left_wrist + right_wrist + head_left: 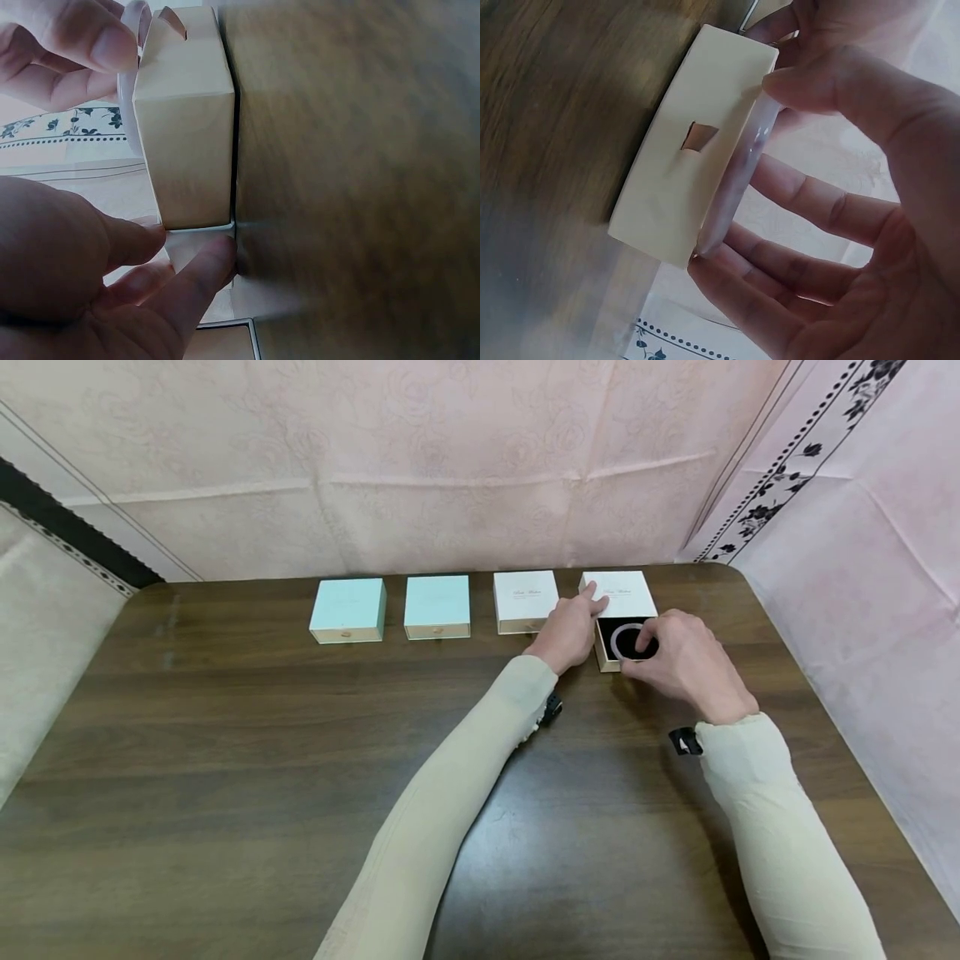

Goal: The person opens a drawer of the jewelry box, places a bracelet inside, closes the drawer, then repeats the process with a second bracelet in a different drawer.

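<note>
A pale, glossy bangle [739, 172] is tilted at the open drawer [608, 667] of the rightmost white box. My right hand [686, 656] pinches the bangle between thumb and fingers. In the left wrist view, the bangle's edge overlaps the cream drawer wall [184, 157]. The drawer has a black lining and a small brown pull tab [699, 136]. My left hand [567, 631] grips the white sleeve [624, 597] of this box, with fingers on its top and side. Part of the bangle is hidden behind the right fingers.
Left of the working box stands another white drawer box [525, 597], close to my left hand. Two mint-green drawer boxes [437, 603] stand farther left in the same row. All sit near the back edge of the brown wooden table [225, 760], before a pale patterned cloth [450, 460].
</note>
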Available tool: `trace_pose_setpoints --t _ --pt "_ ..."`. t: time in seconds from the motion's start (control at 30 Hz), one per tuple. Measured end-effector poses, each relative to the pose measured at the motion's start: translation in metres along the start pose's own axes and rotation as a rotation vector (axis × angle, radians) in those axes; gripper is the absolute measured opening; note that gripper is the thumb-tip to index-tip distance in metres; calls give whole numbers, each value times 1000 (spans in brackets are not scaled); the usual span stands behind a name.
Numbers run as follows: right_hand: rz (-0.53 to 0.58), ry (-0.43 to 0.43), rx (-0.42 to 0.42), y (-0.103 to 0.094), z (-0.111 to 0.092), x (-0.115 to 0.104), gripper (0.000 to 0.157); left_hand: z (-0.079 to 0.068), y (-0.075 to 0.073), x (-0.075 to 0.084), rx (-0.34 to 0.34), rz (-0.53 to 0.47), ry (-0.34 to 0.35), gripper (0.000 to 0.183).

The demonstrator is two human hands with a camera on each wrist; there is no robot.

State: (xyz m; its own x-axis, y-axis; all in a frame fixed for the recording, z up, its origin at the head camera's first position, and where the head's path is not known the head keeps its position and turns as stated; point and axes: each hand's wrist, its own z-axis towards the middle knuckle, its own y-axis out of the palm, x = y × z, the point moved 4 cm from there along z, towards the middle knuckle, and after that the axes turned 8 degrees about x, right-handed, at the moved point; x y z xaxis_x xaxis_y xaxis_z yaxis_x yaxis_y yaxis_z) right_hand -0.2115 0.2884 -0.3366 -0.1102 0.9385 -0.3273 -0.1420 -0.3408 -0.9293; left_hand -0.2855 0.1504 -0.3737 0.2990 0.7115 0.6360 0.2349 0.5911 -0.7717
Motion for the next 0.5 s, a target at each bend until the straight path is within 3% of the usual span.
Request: trace_pose_setpoints --t 0.3,0.5 --pt "-1 1 20 0 2 1 24 0 0 1 11 20 17 48" --pt "6 -32 85 2 3 0 23 0 -1 0 20 33 21 47"
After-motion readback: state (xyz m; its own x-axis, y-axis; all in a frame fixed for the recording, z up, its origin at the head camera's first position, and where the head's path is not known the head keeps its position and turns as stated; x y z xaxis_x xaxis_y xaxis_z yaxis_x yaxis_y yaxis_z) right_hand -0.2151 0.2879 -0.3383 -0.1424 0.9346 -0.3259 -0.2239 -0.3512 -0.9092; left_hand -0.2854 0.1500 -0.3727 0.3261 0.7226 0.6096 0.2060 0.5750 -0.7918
